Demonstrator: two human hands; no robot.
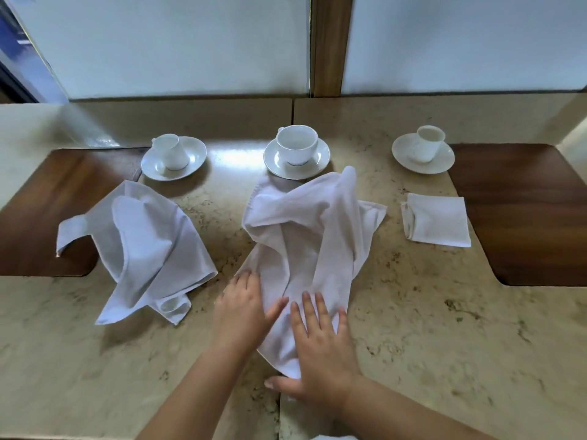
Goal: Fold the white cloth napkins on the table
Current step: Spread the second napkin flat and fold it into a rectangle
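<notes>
Head view: both hands lie flat with straight fingers, left hand and right hand, on the crumpled middle napkin on the tabletop. Soft, light cloth; probably best pinched at its corners.

Around the middle napkin, bare table lies open to its right and near side. A crumpled napkin crowds its left, a narrow gap between them. A cup on a saucer touches its far edge. A folded napkin sits right, apart.
</notes>
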